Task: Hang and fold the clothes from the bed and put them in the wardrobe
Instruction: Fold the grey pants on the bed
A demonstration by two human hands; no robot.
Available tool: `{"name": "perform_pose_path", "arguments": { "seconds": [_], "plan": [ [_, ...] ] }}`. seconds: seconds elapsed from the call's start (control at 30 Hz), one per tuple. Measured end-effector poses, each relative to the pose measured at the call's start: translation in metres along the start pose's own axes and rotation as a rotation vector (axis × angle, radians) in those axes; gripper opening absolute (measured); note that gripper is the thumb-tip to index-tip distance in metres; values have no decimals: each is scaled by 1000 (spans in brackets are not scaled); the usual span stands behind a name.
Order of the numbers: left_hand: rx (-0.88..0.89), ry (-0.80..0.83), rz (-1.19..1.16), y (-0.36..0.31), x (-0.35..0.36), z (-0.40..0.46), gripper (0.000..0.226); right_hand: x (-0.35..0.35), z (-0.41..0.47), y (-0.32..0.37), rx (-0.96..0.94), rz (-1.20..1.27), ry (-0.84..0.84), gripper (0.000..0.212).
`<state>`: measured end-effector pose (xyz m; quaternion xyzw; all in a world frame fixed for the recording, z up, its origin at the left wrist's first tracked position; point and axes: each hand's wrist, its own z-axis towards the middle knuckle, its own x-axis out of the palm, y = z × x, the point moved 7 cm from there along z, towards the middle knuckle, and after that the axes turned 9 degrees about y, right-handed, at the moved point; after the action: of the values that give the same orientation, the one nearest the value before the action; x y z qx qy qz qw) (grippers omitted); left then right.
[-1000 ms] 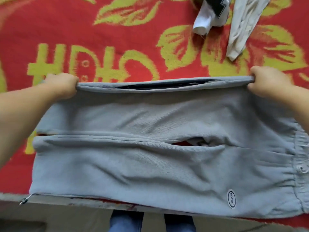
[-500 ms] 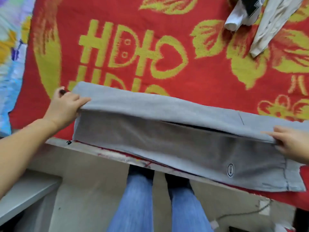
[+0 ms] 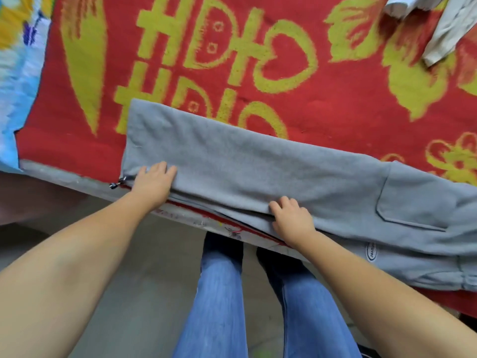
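A pair of grey sweatpants [image 3: 258, 166] lies folded lengthwise along the near edge of the bed, one leg laid over the other, waistband to the right with an oval logo patch [image 3: 371, 251]. My left hand [image 3: 153, 183] rests flat on the hem end near a small zipper pull [image 3: 114, 184]. My right hand [image 3: 293, 220] presses on the near fold edge at mid-leg, fingers slightly bent on the cloth.
The bed is covered by a red blanket with yellow patterns [image 3: 322, 104]. Pale crumpled clothes [image 3: 444, 29] lie at the far right corner. A blue patterned sheet [image 3: 15, 73] shows at the left. My jeans-clad legs [image 3: 219, 293] stand against the bed edge.
The far leg of the sweatpants was pulled over onto the near leg. Both hands let go of the top edge and now lie on the folded cloth near the bed edge.
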<state>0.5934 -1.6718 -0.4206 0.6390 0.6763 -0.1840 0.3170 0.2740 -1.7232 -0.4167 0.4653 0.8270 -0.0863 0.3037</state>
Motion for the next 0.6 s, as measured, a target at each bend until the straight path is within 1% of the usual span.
{"name": "perform_pose_path", "arguments": {
  "seconds": [0.1,0.2,0.23,0.3,0.37,0.4,0.47,0.5,0.53,0.57,0.6],
  "plan": [
    [-36,-42,93,12,1,0,32,0,20,0,52,-59,-34,29],
    [-29,-38,133,26,-2,-2,20,-2,22,0,9,-56,-22,23],
    [8,-71,118,29,-7,-4,17,-5,16,0,-23,-44,-53,19],
    [120,-203,84,39,-20,-12,14,-18,-6,7,-142,-51,-187,16],
    [200,-286,110,56,-26,-24,23,-22,-29,16,-271,-55,-262,27],
    [213,-297,147,64,-25,-27,27,-17,-37,20,-317,-68,-251,28],
    [194,-242,229,75,-14,-28,30,2,-39,29,-356,-37,-90,23],
    [183,-128,288,73,-1,-24,31,13,-33,28,-321,22,-3,30],
    [139,17,346,71,11,-20,32,24,-25,26,-280,87,111,39],
    [93,131,404,67,19,-18,34,28,-21,24,-256,163,200,43],
    [73,176,401,56,19,-16,33,26,-19,19,-245,241,216,44]
  ]
}}
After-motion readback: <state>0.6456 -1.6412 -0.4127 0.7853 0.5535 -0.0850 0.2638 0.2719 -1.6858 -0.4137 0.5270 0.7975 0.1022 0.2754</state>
